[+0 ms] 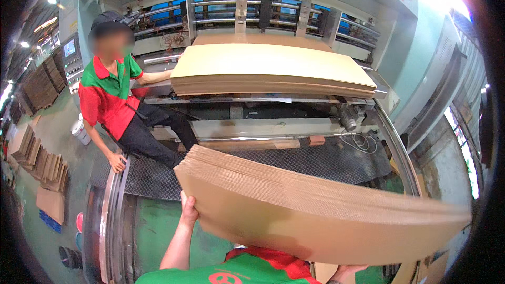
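Note:
A thick stack of brown cardboard sheets (315,213) is held up in front of my body, slightly bowed, its layered edges facing the machine. My left hand (189,209) grips its left end, thumb upward, with the fingers partly hidden behind the sheets. Under the lower edge, toward the right, my right hand (347,270) supports it; most of that hand is covered by the cardboard. Ahead, another pile of cardboard sheets (273,68) lies flat on the machine's feed bed, apart from the stack I hold.
A co-worker (118,89) sits at the left, one hand at the pile, the other on a metal rail (110,215). A large machine (405,42) with rollers spans the front. Below are a dark tread-plate platform (152,179) and a right-hand rail (394,142). Cardboard piles (39,163) stand at far left.

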`<state>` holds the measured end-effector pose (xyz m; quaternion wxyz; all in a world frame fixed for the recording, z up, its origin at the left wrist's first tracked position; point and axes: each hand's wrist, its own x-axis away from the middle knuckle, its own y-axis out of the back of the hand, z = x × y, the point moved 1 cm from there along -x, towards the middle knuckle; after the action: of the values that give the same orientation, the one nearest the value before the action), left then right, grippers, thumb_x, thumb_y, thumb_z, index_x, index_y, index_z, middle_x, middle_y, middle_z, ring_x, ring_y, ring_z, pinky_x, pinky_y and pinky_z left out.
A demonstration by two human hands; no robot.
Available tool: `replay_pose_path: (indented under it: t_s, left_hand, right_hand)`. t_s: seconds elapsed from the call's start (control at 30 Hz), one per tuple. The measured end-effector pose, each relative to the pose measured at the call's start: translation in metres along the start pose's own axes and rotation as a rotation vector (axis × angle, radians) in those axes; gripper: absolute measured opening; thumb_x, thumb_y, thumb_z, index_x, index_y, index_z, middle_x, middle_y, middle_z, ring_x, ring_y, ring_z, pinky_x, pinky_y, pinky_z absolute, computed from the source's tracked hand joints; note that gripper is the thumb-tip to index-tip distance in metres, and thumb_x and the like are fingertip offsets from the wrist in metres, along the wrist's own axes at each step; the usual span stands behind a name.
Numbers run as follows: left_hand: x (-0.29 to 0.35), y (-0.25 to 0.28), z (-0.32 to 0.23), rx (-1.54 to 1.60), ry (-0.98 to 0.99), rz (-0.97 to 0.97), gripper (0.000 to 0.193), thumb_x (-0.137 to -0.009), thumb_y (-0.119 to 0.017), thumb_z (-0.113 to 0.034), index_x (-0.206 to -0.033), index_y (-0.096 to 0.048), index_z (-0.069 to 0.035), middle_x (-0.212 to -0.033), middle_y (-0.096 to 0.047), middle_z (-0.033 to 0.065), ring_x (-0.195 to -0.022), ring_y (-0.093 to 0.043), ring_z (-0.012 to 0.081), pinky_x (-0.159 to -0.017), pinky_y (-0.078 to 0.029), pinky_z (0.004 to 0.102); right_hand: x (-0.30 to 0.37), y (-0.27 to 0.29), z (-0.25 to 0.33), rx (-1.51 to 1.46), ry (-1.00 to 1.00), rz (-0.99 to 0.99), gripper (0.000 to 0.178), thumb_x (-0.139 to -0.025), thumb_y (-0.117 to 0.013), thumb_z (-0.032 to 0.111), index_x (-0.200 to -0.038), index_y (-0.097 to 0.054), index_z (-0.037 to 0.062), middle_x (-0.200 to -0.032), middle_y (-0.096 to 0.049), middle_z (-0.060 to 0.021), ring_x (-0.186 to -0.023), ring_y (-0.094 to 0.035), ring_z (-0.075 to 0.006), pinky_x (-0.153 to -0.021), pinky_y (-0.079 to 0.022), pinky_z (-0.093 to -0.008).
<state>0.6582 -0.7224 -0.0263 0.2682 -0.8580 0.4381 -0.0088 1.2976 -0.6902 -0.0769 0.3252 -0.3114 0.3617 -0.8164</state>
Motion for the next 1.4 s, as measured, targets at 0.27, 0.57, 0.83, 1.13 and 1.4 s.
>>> replay_pose_path:
  t_s: [0.27, 0.57, 0.83, 1.13, 1.4]
  left_hand:
    - [-0.150, 0.071, -0.036, -0.040, -0.071, -0.152, 0.074, -0.101, -0.057, -0.064, -0.151, -0.050, -0.009, -0.144, -0.060, 0.0076, -0.133, -0.056, 0.0241, -0.112, -0.045, 0.0462]
    - [-0.547, -0.046, -0.158, -0.070, 0.183, 0.023, 0.078, -0.099, -0.048, -0.072, -0.151, -0.056, -0.014, -0.146, -0.063, 0.0061, -0.129, -0.062, 0.0263, -0.109, -0.050, 0.0478]
    - [-0.791, 0.040, -0.052, -0.582, 0.401, 0.203, 0.070, -0.107, -0.045, -0.057, -0.155, -0.052, -0.007, -0.148, -0.063, 0.0108, -0.131, -0.062, 0.0285, -0.111, -0.048, 0.0450]
    - [-0.858, 0.082, -0.036, -0.653, 0.568, 0.213, 0.064, -0.105, -0.049, -0.057, -0.140, -0.064, -0.005, -0.130, -0.071, 0.0118, -0.113, -0.067, 0.0259, -0.098, -0.054, 0.0368]
    - [-0.866, 0.096, -0.040, -0.448, 0.616, 0.317, 0.067, -0.102, -0.053, -0.061, -0.139, -0.065, -0.006, -0.127, -0.072, 0.0121, -0.113, -0.067, 0.0242, -0.096, -0.055, 0.0345]
  right_hand:
    - [-0.050, -0.203, -0.155, 0.202, 0.028, 0.351, 0.068, -0.109, -0.044, 0.058, -0.157, -0.045, 0.0103, -0.161, -0.047, -0.0082, -0.146, -0.045, -0.0302, -0.122, -0.038, -0.0506]
    - [-0.170, -0.509, -0.298, 0.139, -0.401, 0.902, 0.051, -0.113, -0.051, 0.036, -0.156, -0.048, 0.0084, -0.153, -0.058, -0.0076, -0.140, -0.055, -0.0254, -0.116, -0.047, -0.0442]
    - [-0.210, -0.635, -0.435, 0.653, -0.414, 0.605, 0.058, -0.089, -0.079, 0.058, -0.136, -0.062, 0.0280, -0.132, -0.062, -0.0005, -0.117, -0.060, -0.0194, -0.091, -0.053, -0.0471]
    - [-0.199, -0.652, -0.452, 0.844, -0.413, 0.530, 0.077, -0.081, -0.079, 0.068, -0.136, -0.055, 0.0196, -0.123, -0.055, -0.0109, -0.098, -0.060, -0.0232, -0.086, -0.057, -0.0424]
    - [-0.182, -0.647, -0.472, 0.861, -0.402, 0.509, 0.097, -0.079, -0.080, 0.069, -0.153, -0.044, 0.0179, -0.140, -0.046, -0.0190, -0.118, -0.055, -0.0306, -0.092, -0.057, -0.0478]
